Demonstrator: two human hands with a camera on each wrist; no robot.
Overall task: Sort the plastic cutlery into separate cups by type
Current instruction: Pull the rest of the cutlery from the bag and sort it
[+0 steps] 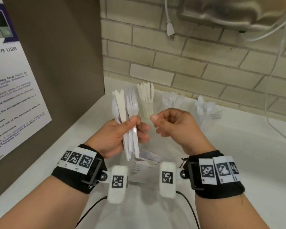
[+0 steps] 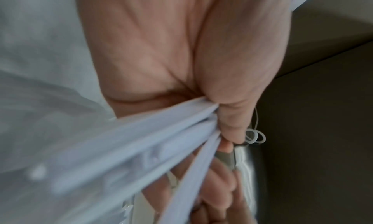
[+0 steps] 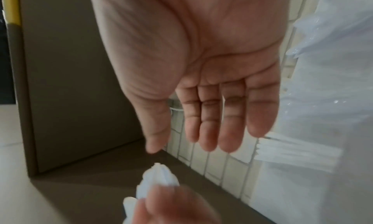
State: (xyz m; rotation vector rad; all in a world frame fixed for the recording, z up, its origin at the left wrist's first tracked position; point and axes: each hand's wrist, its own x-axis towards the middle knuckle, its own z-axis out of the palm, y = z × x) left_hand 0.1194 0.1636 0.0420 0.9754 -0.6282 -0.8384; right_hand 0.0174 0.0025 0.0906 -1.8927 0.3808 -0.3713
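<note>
Right hand (image 1: 170,124) hangs empty, fingers loosely curled, just right of the mixed cutlery bundle (image 1: 127,113) that the left hand (image 1: 122,134) clamps upright, handles down; behind stand a cup of knives (image 1: 146,100), a cup of forks (image 1: 171,100) and, rightmost, a cup of spoons (image 1: 203,106); the right hand looks better placed to pluck one piece.

white counter (image 1: 238,162); holds clear cups of knives (image 1: 147,103), forks (image 1: 172,100), spoons (image 1: 203,108), plus loose forks (image 1: 144,164).
</note>
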